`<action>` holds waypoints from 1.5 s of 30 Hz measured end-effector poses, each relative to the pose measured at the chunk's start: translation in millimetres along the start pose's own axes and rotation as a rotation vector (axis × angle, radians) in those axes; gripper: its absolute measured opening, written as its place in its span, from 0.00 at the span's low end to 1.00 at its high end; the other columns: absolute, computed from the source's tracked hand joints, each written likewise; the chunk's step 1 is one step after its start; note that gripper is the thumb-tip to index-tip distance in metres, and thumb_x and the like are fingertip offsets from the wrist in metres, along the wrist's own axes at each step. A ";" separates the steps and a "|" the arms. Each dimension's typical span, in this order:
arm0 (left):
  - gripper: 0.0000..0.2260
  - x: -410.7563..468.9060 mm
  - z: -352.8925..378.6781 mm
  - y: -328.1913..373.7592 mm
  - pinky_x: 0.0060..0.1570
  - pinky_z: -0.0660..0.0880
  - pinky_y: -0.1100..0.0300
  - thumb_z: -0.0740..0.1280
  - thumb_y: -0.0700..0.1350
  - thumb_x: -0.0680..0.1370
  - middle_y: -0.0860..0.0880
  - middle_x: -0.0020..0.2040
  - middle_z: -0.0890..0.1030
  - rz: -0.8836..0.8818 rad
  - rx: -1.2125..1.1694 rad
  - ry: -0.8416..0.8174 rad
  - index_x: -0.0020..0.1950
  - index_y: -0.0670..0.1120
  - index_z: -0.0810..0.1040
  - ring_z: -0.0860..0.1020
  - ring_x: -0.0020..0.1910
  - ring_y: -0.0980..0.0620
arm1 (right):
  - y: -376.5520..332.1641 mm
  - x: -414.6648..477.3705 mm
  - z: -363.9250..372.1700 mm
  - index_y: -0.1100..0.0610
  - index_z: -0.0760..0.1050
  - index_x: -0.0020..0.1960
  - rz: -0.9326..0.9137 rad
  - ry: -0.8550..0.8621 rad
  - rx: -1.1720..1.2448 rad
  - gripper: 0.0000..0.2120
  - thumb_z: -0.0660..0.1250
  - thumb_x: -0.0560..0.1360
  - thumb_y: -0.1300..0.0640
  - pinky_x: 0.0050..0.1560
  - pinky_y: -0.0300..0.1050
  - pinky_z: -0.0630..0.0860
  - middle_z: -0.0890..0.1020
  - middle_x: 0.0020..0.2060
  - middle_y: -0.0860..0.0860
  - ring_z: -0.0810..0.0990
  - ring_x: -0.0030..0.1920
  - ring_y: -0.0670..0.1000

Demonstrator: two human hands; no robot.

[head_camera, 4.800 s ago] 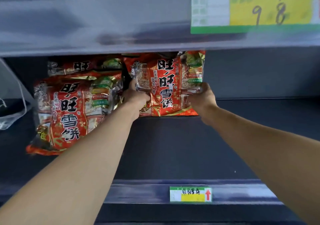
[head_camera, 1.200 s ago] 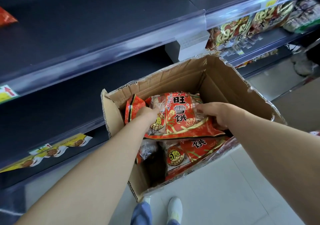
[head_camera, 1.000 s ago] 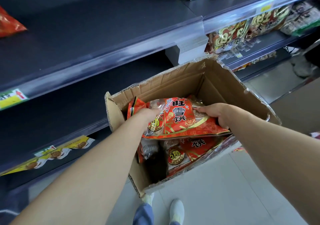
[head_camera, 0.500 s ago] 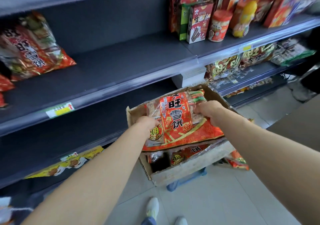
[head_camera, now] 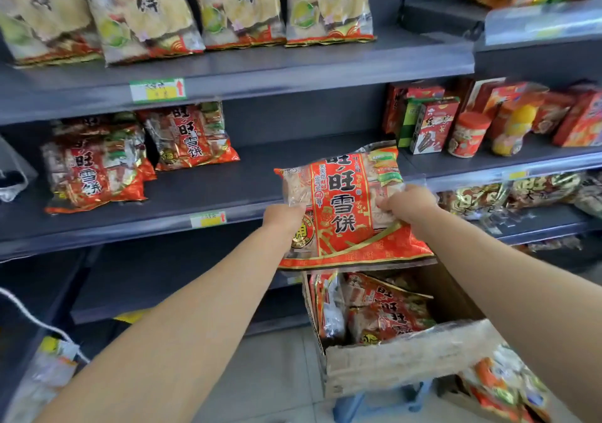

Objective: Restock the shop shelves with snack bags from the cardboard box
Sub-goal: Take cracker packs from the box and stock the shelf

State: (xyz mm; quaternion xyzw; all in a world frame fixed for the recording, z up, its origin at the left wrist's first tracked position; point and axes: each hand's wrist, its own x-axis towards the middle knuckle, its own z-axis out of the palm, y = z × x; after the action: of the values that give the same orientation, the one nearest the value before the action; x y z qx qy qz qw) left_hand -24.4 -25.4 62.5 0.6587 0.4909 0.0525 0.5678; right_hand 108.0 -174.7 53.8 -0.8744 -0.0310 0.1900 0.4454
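A red snack bag (head_camera: 342,207) with black characters hangs in the air in front of the middle shelf (head_camera: 208,188). My left hand (head_camera: 282,219) grips its left edge and my right hand (head_camera: 407,202) grips its right edge. Directly below sits the open cardboard box (head_camera: 404,357), with several more red bags (head_camera: 384,311) lying inside. Two stacks of the same red bags (head_camera: 97,168) rest at the left of the middle shelf, one further back (head_camera: 192,139).
Pale rice-cracker bags (head_camera: 156,8) fill the upper shelf. Boxes and jars (head_camera: 469,129) stand on the shelf to the right, with gold bags (head_camera: 482,197) below. A blue stool (head_camera: 374,403) holds the box. A white cord (head_camera: 35,321) runs at lower left.
Both hands have lifted the red bag out of the box and up to the height of the middle shelf. The view has tilted upward, showing the upper shelves.
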 end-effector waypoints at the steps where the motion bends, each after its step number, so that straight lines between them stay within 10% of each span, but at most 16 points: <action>1: 0.18 7.4 -9.4 -1.6 0.36 0.67 0.59 0.63 0.48 0.80 0.48 0.42 0.73 0.023 0.001 0.022 0.66 0.39 0.71 0.69 0.35 0.53 | -9.3 -2.3 9.2 0.60 0.74 0.59 0.000 -0.006 -0.043 0.19 0.71 0.71 0.53 0.54 0.52 0.78 0.81 0.54 0.58 0.80 0.54 0.59; 10: 0.16 76.5 -125.9 -18.2 0.63 0.71 0.49 0.60 0.45 0.80 0.38 0.64 0.76 0.063 0.134 0.222 0.64 0.38 0.75 0.74 0.63 0.39 | -87.0 -12.9 111.3 0.56 0.74 0.56 -0.156 -0.176 -0.069 0.16 0.70 0.73 0.49 0.53 0.55 0.80 0.82 0.49 0.53 0.82 0.49 0.55; 19: 0.16 156.2 -202.2 -20.9 0.56 0.75 0.52 0.57 0.46 0.81 0.44 0.63 0.76 0.110 0.059 0.408 0.67 0.47 0.74 0.76 0.55 0.43 | -140.0 16.5 211.0 0.57 0.76 0.57 -0.219 -0.275 -0.022 0.12 0.69 0.75 0.56 0.52 0.53 0.80 0.82 0.51 0.53 0.82 0.49 0.53; 23: 0.17 195.0 -217.3 -21.7 0.29 0.66 0.66 0.56 0.43 0.83 0.46 0.66 0.74 0.125 -0.147 0.417 0.71 0.47 0.71 0.70 0.33 0.57 | -159.8 37.0 246.1 0.58 0.76 0.57 -0.241 -0.240 0.015 0.12 0.69 0.74 0.58 0.50 0.50 0.80 0.82 0.51 0.54 0.82 0.50 0.55; 29: 0.17 248.6 -239.1 -7.2 0.59 0.75 0.57 0.59 0.43 0.82 0.53 0.72 0.68 0.159 -0.323 0.422 0.72 0.48 0.69 0.78 0.53 0.52 | -191.7 70.0 291.1 0.56 0.74 0.61 -0.281 -0.205 0.103 0.16 0.69 0.75 0.57 0.40 0.42 0.72 0.78 0.47 0.49 0.76 0.41 0.50; 32: 0.16 273.2 -247.4 -3.0 0.61 0.73 0.59 0.60 0.43 0.82 0.53 0.70 0.70 0.181 -0.372 0.440 0.70 0.47 0.71 0.77 0.54 0.54 | -200.5 83.2 309.7 0.54 0.70 0.43 -0.266 -0.176 0.099 0.06 0.67 0.75 0.59 0.29 0.38 0.65 0.70 0.33 0.46 0.67 0.30 0.45; 36: 0.19 305.2 -255.0 -1.6 0.66 0.71 0.54 0.61 0.41 0.81 0.51 0.72 0.69 0.201 -0.353 0.421 0.72 0.47 0.69 0.72 0.67 0.50 | -208.1 99.7 333.5 0.56 0.73 0.57 -0.211 -0.189 0.129 0.10 0.64 0.76 0.63 0.30 0.38 0.66 0.73 0.40 0.49 0.67 0.31 0.46; 45: 0.18 357.2 -256.9 -6.6 0.61 0.70 0.62 0.63 0.37 0.79 0.52 0.65 0.76 0.215 -0.301 0.374 0.68 0.47 0.73 0.75 0.62 0.53 | -212.6 131.9 369.1 0.52 0.72 0.67 -0.156 -0.175 0.135 0.23 0.60 0.75 0.66 0.18 0.29 0.64 0.80 0.52 0.48 0.71 0.31 0.42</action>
State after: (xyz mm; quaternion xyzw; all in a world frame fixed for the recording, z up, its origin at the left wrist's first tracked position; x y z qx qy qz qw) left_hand -6.2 405.1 -27.4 0.5940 0.5013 0.3057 0.5499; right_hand 121.8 265.8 -14.3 -0.8175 -0.1250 0.2321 0.5121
